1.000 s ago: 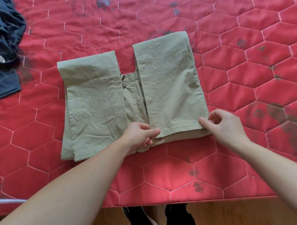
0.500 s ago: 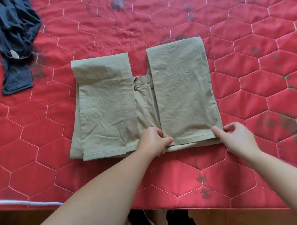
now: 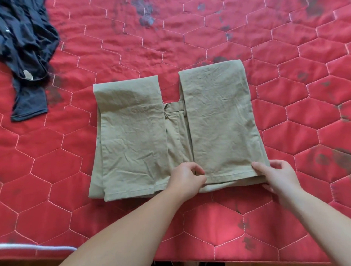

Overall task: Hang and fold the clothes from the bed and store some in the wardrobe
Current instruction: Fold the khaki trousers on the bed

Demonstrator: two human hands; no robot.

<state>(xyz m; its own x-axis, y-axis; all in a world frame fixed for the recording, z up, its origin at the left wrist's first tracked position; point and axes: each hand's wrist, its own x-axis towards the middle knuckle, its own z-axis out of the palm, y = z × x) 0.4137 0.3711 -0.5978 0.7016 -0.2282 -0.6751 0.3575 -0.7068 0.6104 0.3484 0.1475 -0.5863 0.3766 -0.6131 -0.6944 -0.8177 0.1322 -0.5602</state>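
One khaki trousers (image 3: 218, 119) on red quilt (image 3: 293, 218), my left hand (image 3: 185, 180) and right hand (image 3: 275, 175) both pinching right leg's near hem, one dark garment (image 3: 22, 44) far left

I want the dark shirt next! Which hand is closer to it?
Left. The left hand pinches the trousers near the middle of their front edge; the right hand pinches the far corner, further from the dark shirt.
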